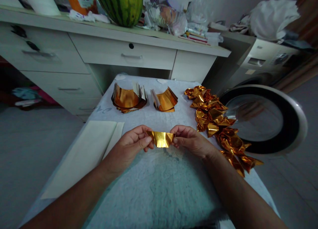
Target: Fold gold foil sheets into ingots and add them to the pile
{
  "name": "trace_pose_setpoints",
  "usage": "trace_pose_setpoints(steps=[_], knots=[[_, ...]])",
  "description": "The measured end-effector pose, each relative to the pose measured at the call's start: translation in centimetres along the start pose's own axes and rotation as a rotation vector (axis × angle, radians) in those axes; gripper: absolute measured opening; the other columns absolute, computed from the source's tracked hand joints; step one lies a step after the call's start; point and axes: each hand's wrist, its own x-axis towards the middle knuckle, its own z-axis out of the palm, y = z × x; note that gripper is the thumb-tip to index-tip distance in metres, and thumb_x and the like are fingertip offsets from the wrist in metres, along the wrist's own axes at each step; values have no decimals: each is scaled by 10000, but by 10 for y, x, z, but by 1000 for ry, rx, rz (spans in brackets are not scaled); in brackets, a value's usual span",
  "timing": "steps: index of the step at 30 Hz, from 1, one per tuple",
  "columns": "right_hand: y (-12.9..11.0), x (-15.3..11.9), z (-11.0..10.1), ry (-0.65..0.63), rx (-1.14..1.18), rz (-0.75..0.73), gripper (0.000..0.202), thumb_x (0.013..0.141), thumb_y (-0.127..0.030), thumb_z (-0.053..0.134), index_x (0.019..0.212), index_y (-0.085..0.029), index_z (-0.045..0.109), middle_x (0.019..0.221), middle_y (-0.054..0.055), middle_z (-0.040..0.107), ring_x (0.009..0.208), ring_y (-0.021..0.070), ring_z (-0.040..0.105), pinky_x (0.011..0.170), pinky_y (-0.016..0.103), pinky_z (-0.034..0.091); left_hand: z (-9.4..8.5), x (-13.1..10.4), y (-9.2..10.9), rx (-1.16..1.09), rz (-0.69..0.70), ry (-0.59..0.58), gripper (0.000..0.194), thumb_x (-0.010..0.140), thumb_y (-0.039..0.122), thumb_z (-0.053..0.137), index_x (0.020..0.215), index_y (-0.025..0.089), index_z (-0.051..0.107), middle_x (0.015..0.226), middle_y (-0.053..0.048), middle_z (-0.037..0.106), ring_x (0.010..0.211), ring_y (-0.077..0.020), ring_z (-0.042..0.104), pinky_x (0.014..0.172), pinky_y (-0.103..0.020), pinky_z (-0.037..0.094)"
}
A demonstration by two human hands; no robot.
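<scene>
At the frame's centre, parts of both ends of the gold piece (162, 140) are hidden under the thumbs of the left hand (135, 139) and right hand (190, 141). The left forearm (74, 192) and right forearm (240, 192) are cut off by the bottom edge. At upper left, the watermelon (121, 7) and white roll (42, 2) run past the top edge. Right of centre at the bottom, a dark patch (211, 222) is blurred, perhaps fabric.
</scene>
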Motion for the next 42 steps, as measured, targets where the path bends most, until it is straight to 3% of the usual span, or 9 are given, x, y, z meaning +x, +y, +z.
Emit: trace_pose_setpoints(steps=[7,14,22,34,39,42], knots=[[-2,-2,2,-14,11,-28,319,715,-366,834,904,-181,656,811,-6,610,700,106,539,622,218,428,3,0,-4,-89,-85,32,197,829,351,668,932,199,598,748,5,605,678,-130,545,619,-251,398],[-1,-2,1,-41,-9,-60,332,718,-393,826,916,-194,650,829,-3,612,713,113,548,626,228,447,2,-1,-4,-149,-79,-84,177,839,338,676,914,188,619,802,0,590,763,-136,542,698,-255,407],[-1,-3,2,-81,48,-58,303,736,-344,820,914,-180,638,833,-2,650,716,107,585,657,239,468,0,-1,-6,-136,-75,-123,91,864,273,655,885,189,627,787,3,642,783,-134,578,743,-257,413],[0,-3,0,-82,87,-45,303,731,-281,835,896,-176,602,828,-11,659,730,98,605,667,219,471,3,-1,-4,-131,-95,-118,169,785,280,738,823,168,617,760,0,646,714,-132,590,667,-249,432],[1,-2,-2,-141,100,-115,229,781,-224,795,929,-177,628,860,-7,657,731,86,606,662,205,479,1,1,-6,-95,-43,-134,172,797,260,730,868,173,599,762,15,616,715,-116,579,646,-222,430],[-3,-3,-3,-143,43,-195,136,822,-214,756,913,-187,659,930,7,644,814,100,616,750,236,496,-1,1,-4,82,87,-115,79,832,213,676,871,186,612,849,3,614,783,-125,602,692,-237,464]])
